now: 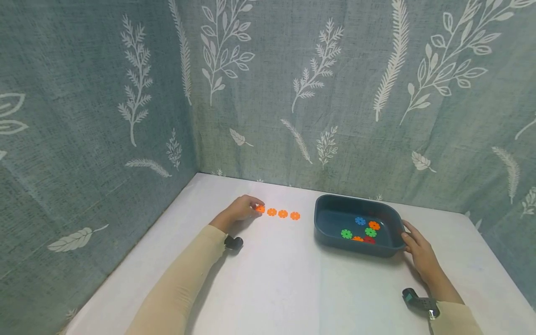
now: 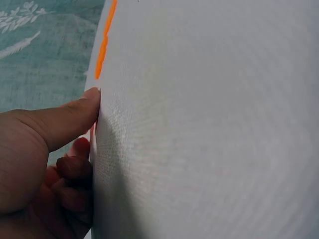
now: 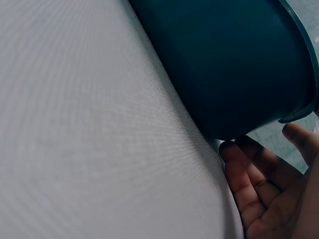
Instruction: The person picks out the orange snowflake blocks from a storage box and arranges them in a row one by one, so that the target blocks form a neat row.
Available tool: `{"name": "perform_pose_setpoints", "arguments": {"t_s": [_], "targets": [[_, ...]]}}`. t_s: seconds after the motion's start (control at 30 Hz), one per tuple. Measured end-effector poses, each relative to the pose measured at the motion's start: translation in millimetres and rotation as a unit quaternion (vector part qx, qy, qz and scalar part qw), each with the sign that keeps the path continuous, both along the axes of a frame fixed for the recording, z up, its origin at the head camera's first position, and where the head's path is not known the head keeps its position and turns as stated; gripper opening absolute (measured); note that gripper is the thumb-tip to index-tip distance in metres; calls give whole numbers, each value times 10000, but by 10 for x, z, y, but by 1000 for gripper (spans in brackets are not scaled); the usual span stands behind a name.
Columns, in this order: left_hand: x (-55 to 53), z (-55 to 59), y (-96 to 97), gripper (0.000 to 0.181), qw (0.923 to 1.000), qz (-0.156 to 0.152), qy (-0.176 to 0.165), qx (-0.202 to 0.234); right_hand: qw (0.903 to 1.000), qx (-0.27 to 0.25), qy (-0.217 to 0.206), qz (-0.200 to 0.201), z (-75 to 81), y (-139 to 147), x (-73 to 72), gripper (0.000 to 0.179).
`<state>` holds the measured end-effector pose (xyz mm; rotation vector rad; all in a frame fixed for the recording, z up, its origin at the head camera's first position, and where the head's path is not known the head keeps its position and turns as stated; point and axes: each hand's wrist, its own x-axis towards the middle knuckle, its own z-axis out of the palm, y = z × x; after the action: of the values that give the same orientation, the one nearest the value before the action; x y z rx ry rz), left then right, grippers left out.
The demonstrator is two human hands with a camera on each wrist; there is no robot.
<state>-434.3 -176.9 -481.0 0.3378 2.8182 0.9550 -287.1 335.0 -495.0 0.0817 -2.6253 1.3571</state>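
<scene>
In the head view my left hand [image 1: 242, 208] pinches an orange flower-shaped disc [image 1: 260, 209] between thumb and fingers at the left end of a row. Three more orange discs [image 1: 283, 214] lie flat to its right. The left wrist view shows the thumb [image 2: 79, 112] down by the white surface, hiding most of the held disc, with the other fingers curled under. My right hand [image 1: 422, 251] holds the right end of a dark blue tray [image 1: 349, 242]. In the right wrist view its fingertips [image 3: 232, 149] meet the tray's lower outer wall.
Inside the tray lie several loose discs: blue [image 1: 360, 221], green [image 1: 346, 234], orange [image 1: 374, 225] and red [image 1: 369, 240]. The white tabletop [image 1: 276, 284] runs back to a grey-green leaf-patterned curtain [image 1: 268, 93], which also hangs along the left side.
</scene>
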Motion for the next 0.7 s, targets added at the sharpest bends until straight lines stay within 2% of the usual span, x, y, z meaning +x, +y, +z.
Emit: {"name": "perform_pose_setpoints", "arguments": {"t_s": [0.37, 0.57, 0.7], "targets": [[-43, 4, -1, 33, 9998, 82, -172, -110, 10000, -40, -60, -29, -5, 2, -1, 65], [-32, 46, 12, 31, 9996, -108, -139, -209, 10000, -55, 10, 6, 7, 14, -11, 66], [-28, 47, 4, 37, 9993, -241, 57, -293, 10000, -25, 80, 53, 7, 18, -9, 66]]}}
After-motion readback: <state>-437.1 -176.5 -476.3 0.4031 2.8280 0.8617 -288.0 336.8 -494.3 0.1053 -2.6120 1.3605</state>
